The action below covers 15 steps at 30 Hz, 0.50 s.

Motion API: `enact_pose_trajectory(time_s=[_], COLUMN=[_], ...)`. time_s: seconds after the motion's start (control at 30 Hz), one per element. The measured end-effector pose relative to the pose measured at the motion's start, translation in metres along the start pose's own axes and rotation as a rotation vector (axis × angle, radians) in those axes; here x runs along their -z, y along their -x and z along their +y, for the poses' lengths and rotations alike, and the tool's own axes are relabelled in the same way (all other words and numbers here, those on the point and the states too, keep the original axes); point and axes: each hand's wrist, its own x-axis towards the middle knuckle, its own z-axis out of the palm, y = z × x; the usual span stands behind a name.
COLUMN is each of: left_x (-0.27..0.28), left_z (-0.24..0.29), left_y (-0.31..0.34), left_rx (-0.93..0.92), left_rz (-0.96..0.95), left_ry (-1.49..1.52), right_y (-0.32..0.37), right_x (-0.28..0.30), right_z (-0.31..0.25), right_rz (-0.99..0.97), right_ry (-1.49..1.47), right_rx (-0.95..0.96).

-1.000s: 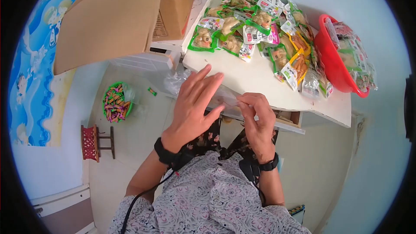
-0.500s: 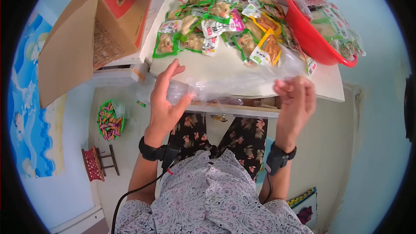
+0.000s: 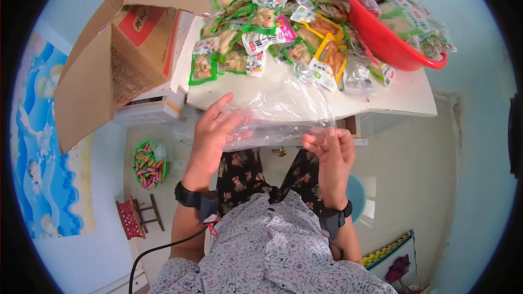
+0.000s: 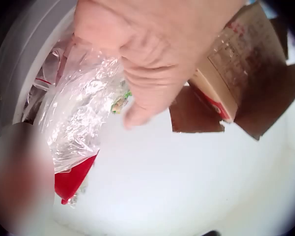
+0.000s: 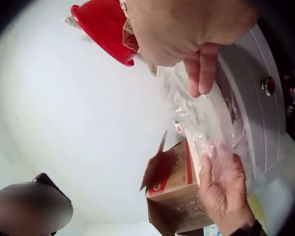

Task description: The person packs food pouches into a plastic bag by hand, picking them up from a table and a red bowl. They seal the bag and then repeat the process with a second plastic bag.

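Note:
A clear plastic bag (image 3: 272,122) stretches between my two hands at the table's front edge. On its right end, my right hand (image 3: 335,152) pinches the film between thumb and fingers. My left hand (image 3: 210,141) is at the other end, fingers spread and fairly straight, with film lying over the fingertips. In the right wrist view the left hand (image 5: 226,196) shows thumb and fingers apart under the thin plastic. Behind the bag, several sealed snack packets (image 3: 261,19) are heaped on the white table (image 3: 376,100).
A red basin (image 3: 381,46) full of packets stands at the table's right. On the left is an open cardboard box (image 3: 141,49) with flaps out. Below the tabletop, a drawer (image 3: 357,128) is pulled out. A green basket (image 3: 150,166) and small stool (image 3: 131,218) are on the floor.
The hands, close together at first, parted as the right hand pulled the film out rightward. Since then the right hand has come back left and lower, and the bag has spread wider.

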Motion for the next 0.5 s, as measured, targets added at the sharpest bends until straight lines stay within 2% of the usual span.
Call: enact_pose_trajectory(time_s=[0.1, 0.2, 0.3, 0.33, 0.4, 0.43, 0.47, 0.5], left_x=[0.012, 0.010, 0.014, 0.014, 0.010, 0.005, -0.001, -0.002], left_z=[-0.013, 0.012, 0.019, 0.016, 0.007, 0.007, 0.010, 0.011], left_y=[0.002, 0.013, 0.017, 0.016, 0.014, 0.015, 0.016, 0.016], left_rx=[-0.214, -0.306, -0.302, -0.312, -0.329, -0.317, -0.309, -0.302], left_rz=[-0.076, -0.109, -0.271, -0.295, -0.345, -0.291, -0.233, -0.170], left_ry=[0.029, -0.087, -0.124, -0.129, -0.137, -0.193, -0.249, -0.306], right_y=[0.007, 0.005, -0.002, -0.004, -0.014, -0.017, -0.019, -0.018], right_x=[0.011, 0.012, 0.005, -0.005, -0.007, -0.007, -0.010, -0.010], right_z=[-0.001, -0.028, -0.048, -0.052, -0.050, -0.047, -0.027, -0.023], right_rz=[-0.082, -0.190, -0.323, -0.269, -0.276, -0.282, -0.226, -0.188], right_ry=[0.215, 0.405, 0.280, 0.234, 0.347, 0.405, 0.221, 0.275], right_rx=[-0.023, -0.034, -0.084, -0.146, -0.228, -0.269, -0.142, -0.084])
